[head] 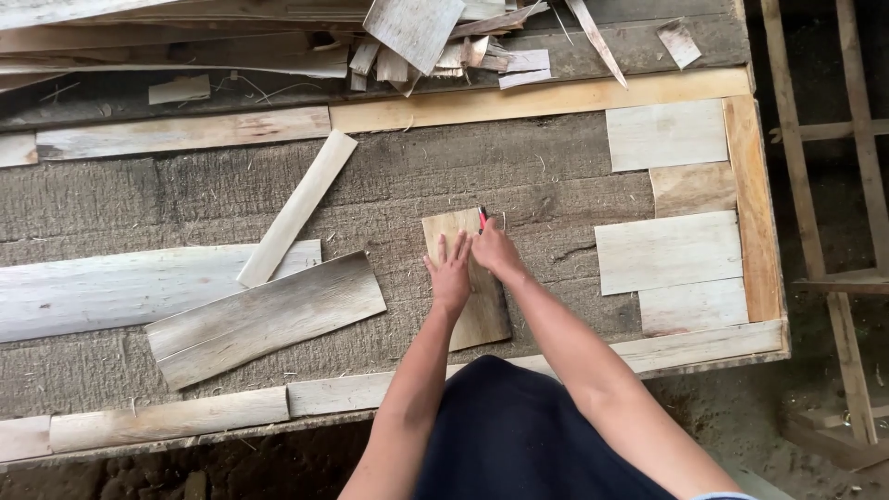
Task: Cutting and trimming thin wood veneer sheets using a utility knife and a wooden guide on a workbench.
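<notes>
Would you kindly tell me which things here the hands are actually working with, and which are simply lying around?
In hand:
- small veneer piece, pressed flat by the left hand
- red-tipped cutter, gripped in the right hand

Lying about:
- narrow strip
- wide grey sheet
- four laid pieces at the right
- scrap pile at the top

Pale veneer sheets are lying at the work surface's right end, long strips are resting at left, and scraps are piling along the far edge.
</notes>
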